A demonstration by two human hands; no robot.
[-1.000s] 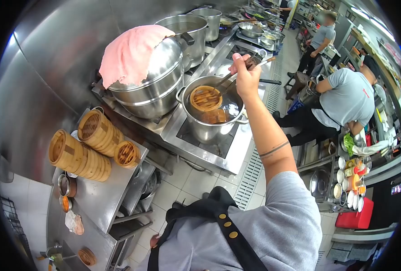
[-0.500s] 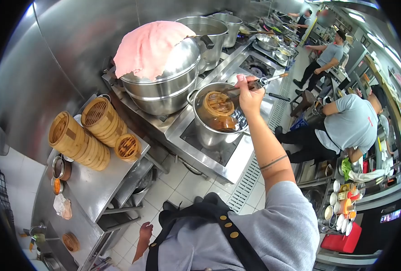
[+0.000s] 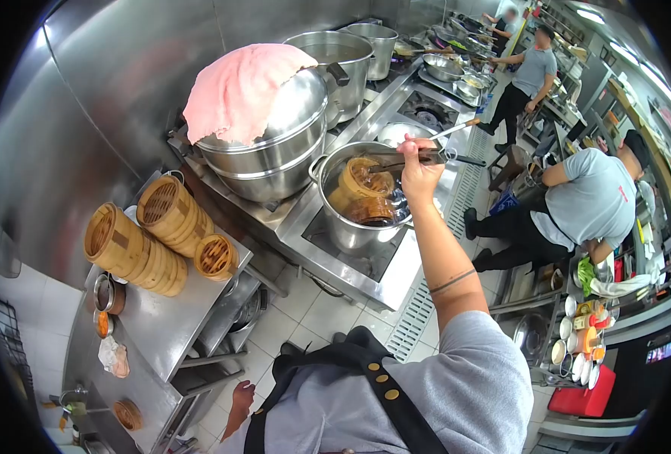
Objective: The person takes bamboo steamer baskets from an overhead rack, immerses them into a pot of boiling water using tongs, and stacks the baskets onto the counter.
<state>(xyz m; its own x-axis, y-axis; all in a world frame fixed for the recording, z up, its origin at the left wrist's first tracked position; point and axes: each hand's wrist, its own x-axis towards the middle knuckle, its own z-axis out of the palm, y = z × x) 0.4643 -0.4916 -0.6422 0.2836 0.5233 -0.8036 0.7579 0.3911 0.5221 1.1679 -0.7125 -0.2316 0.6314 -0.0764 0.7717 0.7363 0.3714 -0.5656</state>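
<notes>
Near the centre of the frame, the person's right hand (image 3: 420, 178) is closed around a pair of dark metal tongs (image 3: 403, 160), pinching them between thumb and fingers. The tongs slant left into a silver two-handled metal pot (image 3: 362, 236) on the stove, reaching the upper round bamboo steamer basket (image 3: 358, 181), which sits tilted in dark liquid. Whether their tips clamp it cannot be told. A lower, browner bamboo basket (image 3: 370, 211) lies just beside it, partly in the liquid.

The left hand (image 3: 242, 395), at the lower left of the person's body, hangs over the floor with fingers partly curled; how tightly they close cannot be told.

Up and left of the pot stands a large silver steamer with a domed lid (image 3: 299, 98), partly draped with a pink cloth (image 3: 237, 89). At the left of the frame, stacked pale bamboo steamers (image 3: 135, 253) stand on a steel table (image 3: 148, 325).
</notes>
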